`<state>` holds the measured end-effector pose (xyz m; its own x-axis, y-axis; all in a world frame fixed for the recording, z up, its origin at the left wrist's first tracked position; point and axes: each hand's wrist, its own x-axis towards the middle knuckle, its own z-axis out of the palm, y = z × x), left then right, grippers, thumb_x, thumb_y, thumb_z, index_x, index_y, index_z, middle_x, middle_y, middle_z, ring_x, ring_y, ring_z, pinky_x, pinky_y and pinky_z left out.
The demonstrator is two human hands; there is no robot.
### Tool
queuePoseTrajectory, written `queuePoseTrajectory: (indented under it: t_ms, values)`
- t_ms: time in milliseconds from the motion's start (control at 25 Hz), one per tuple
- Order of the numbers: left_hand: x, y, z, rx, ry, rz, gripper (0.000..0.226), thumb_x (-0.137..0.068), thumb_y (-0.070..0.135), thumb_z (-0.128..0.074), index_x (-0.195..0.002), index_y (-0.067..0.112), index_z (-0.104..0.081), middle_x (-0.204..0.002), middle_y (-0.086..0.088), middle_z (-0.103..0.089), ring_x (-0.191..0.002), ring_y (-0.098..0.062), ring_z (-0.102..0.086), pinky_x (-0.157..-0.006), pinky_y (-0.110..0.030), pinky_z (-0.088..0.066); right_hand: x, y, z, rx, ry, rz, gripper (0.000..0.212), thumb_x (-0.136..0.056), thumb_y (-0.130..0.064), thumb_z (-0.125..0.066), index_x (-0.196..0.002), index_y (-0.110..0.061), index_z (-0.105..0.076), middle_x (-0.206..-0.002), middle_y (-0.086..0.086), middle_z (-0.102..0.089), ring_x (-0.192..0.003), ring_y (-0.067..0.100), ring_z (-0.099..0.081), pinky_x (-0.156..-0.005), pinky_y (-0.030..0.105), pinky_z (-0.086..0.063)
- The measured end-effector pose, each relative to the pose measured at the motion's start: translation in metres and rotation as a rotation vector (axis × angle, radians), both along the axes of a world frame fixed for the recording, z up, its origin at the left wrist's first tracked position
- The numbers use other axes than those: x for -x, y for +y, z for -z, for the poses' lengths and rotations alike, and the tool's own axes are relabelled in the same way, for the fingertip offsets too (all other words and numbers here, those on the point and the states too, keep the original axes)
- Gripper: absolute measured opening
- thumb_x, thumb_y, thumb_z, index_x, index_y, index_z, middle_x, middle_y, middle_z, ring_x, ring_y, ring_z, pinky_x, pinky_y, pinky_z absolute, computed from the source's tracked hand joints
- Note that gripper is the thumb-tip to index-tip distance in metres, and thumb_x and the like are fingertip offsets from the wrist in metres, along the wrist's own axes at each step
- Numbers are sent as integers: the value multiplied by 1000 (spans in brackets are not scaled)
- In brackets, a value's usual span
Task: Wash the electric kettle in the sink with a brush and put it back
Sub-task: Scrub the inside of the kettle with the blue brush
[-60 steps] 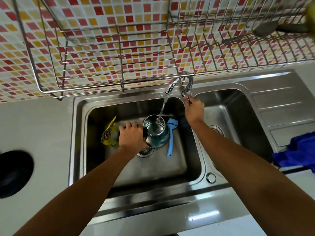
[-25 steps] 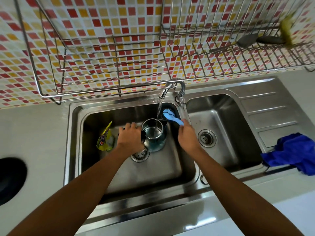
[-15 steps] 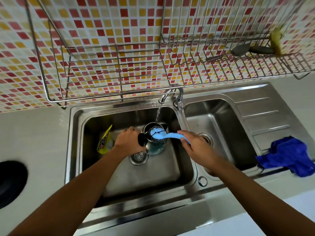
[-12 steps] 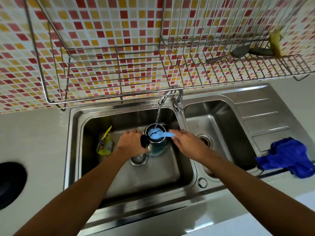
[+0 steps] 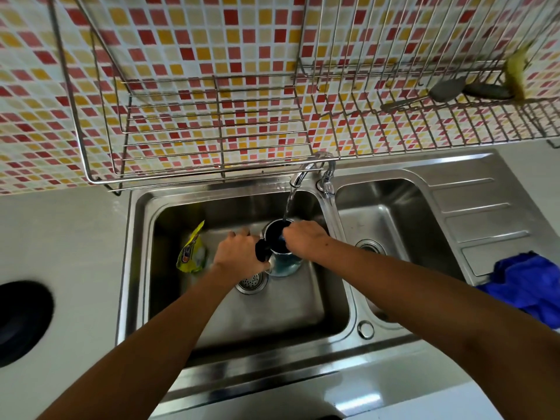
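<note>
One view only — a wide-angle head camera looking steeply down, close over the stainless double-basin sink (image 5: 342,301), facing the red-and-yellow mosaic tile wall (image 5: 188,40) beyond the left hand (image 5: 239,257) and right hand (image 5: 306,241).

wire rack (image 5: 212,122) overhead, pouch (image 5: 191,256) left, basin floor bare

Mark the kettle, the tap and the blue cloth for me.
kettle (image 5: 285,262): head view, lower body wall.
tap (image 5: 303,172): head view, curved spout.
blue cloth (image 5: 527,286): head view, middle of the bundle.
</note>
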<state>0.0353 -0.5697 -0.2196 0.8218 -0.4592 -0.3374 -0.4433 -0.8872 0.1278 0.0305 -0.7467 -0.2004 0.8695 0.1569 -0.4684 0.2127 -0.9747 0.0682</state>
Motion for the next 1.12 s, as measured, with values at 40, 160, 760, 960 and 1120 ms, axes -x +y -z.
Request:
queuePoseTrajectory:
  t_ms: [40, 160, 760, 960, 1120]
  values:
    - [0, 0, 0, 4, 2, 0, 59, -74, 68, -58, -116, 27, -68, -113, -6, -65, -105, -33, -63, -87, -42, -55, -2, -1, 0, -4, 42, 41, 28, -92, -20, -55, -117, -12, -65, -115, 12, -67, -102, 31, -65, -76, 37, -50]
    - [-2, 0, 1, 12, 28, -10, 62, -71, 69, -57, -113, 25, -68, -110, -6, -65, -103, -31, -63, -88, -43, -55, -11, -6, -4, -130, 226, 148, 28, -94, -20, -53, -115, -6, -64, -111, 15, -67, -93, 31, -65, -69, 34, -46]
    - [3, -3, -3, -8, 27, -42, 65, -75, 69, -63, -122, 26, -65, -115, -3, -60, -109, -30, -60, -86, -40, -55, -19, -7, -11, -143, 318, 173, 22, -93, -11, -48, -106, -2, -64, -98, 16, -65, -74, 27, -57, -66, 34, -44]
    - [3, -3, -4, -21, 18, -35, 63, -76, 68, -62, -122, 25, -65, -116, -4, -60, -108, -31, -60, -85, -40, -54, -14, 1, 10, -736, 414, 1040, 23, -90, 3, -30, -86, -11, -48, -63, 8, -35, -47, 12, -28, -45, 25, -22]
    - [1, -4, -4, -31, 23, -20, 65, -74, 70, -61, -122, 26, -65, -115, -3, -61, -107, -31, -61, -86, -39, -55, -4, 15, 5, -1405, 520, 1724, 27, -97, -3, -26, -73, -10, -39, -65, 5, -39, -24, 8, -27, -28, 12, -16]
